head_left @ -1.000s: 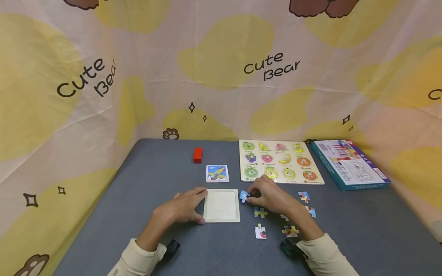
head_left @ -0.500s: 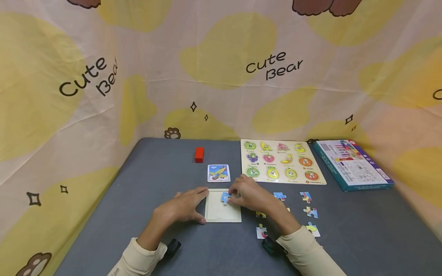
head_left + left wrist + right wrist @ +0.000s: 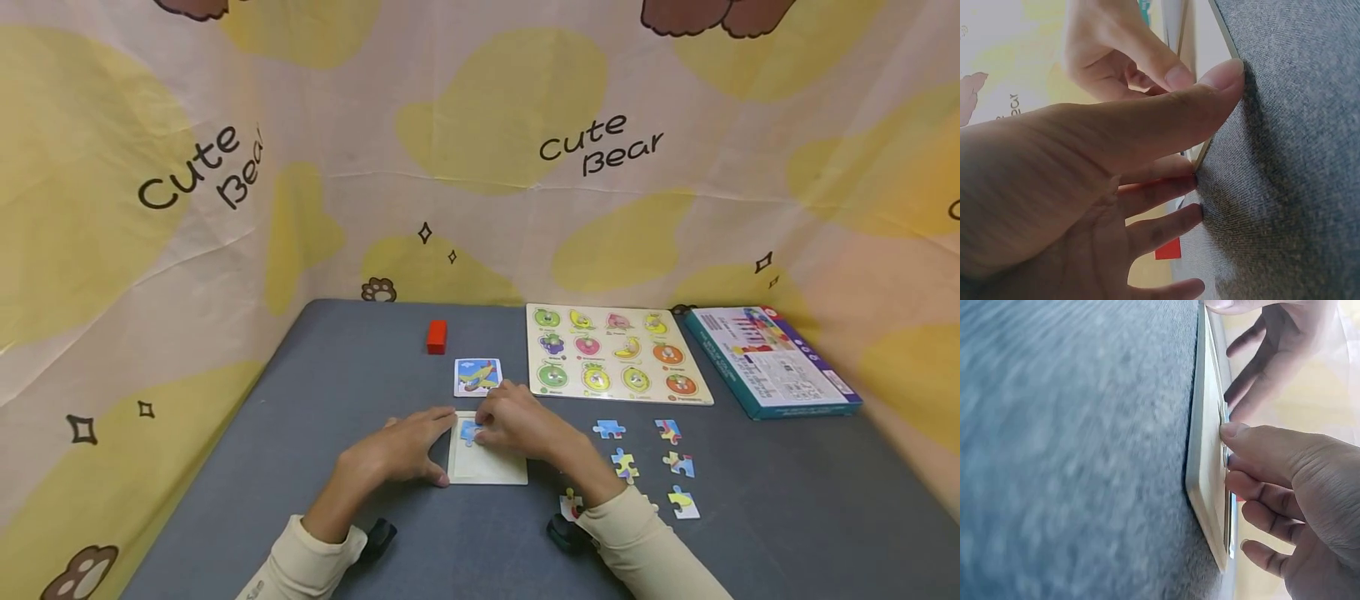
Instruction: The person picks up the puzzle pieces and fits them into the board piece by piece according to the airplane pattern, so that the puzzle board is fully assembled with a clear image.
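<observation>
A shallow puzzle tray (image 3: 487,472) of pale wood lies before me. My left hand (image 3: 401,448) holds its left side, thumb at the near corner and forefinger by the far one; the other fingers spread past it in the left wrist view. With thumb and fingertips, my right hand (image 3: 521,423) pinches a blue jigsaw piece (image 3: 468,432) inside the tray, near its far-left corner. The right wrist view shows the right thumb low over the tray floor (image 3: 1210,459). My right hand covers part of the piece.
Several loose jigsaw pieces (image 3: 625,463) lie right of the tray, some partly behind the right forearm. Behind the tray are an airplane picture card (image 3: 477,377) and a red block (image 3: 437,337). A fruit board (image 3: 618,354) and a flat box (image 3: 772,362) occupy the back right.
My right hand has carried the blue jigsaw piece leftward from beside the tray into its far-left area. The left hand has stayed at the tray's left side.
</observation>
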Motion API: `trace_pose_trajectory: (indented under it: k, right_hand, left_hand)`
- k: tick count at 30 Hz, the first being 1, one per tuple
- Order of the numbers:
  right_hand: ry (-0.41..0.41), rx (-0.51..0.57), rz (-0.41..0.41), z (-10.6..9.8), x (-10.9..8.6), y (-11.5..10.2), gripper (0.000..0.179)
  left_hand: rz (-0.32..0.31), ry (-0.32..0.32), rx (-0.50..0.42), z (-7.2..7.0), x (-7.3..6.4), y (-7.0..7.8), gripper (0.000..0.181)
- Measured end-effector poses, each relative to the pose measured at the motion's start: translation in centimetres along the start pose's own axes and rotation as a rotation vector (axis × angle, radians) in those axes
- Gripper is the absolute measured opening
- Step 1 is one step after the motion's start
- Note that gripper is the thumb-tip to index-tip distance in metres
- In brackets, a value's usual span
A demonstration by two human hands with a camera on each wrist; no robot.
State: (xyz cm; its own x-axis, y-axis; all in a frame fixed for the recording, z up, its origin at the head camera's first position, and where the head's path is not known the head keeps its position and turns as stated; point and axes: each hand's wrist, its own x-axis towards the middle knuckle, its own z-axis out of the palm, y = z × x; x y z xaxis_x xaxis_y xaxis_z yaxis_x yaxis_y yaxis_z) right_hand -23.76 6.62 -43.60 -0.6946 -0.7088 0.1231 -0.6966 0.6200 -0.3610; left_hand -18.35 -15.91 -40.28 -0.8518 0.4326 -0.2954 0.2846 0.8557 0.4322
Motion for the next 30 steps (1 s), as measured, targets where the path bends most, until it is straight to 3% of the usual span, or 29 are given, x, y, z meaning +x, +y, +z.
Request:
trace_pose_trajectory:
  k: [10, 22, 30]
  right_hand:
    - [0.037, 0.002, 0.006, 0.34, 0.49, -0.19, 0.019]
    - [0.052, -0.025, 0.045, 0.33, 0.72, -0.25, 0.025]
    - [0.082, -0.055, 0.063, 0.4, 0.61, -0.05, 0.026]
  left_hand:
    - [-0.01, 0.012, -0.023, -0.01, -0.02, 0.11, 0.09]
    - [0.045, 0.029, -0.014, 0.1, 0.07, 0.04, 0.083]
    - [0.157, 0.03, 0.048, 0.29, 0.42, 0.27, 0.075]
